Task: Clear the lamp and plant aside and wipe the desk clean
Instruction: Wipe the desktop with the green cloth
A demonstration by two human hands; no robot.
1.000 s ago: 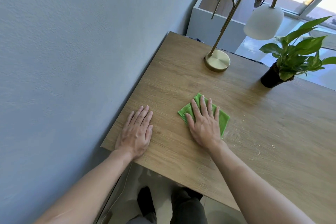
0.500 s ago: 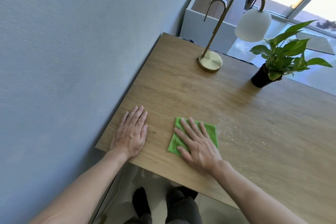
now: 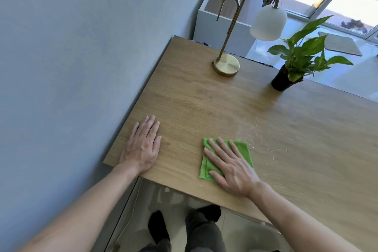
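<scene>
A folded green cloth [image 3: 242,147] lies flat on the wooden desk [image 3: 204,98] near its front edge. My right hand [image 3: 231,166] presses flat on the cloth, fingers spread. My left hand [image 3: 143,145] rests palm down on the bare desk at the front left corner, holding nothing. A brass lamp [image 3: 226,65] with a white shade stands at the back of the desk. To its right stands a green plant in a black pot [image 3: 283,79]. Pale crumbs [image 3: 263,145] are scattered on the wood to the right of the cloth.
A blue-grey wall [image 3: 71,67] runs along the desk's left edge. Behind the desk is a white cabinet [image 3: 214,24] and a bright window. My legs and dark socks [image 3: 157,225] show on the floor below the front edge.
My right hand has slid the cloth from the middle of the desk back toward the front edge and a little to the right. My left hand has stayed flat in place.
</scene>
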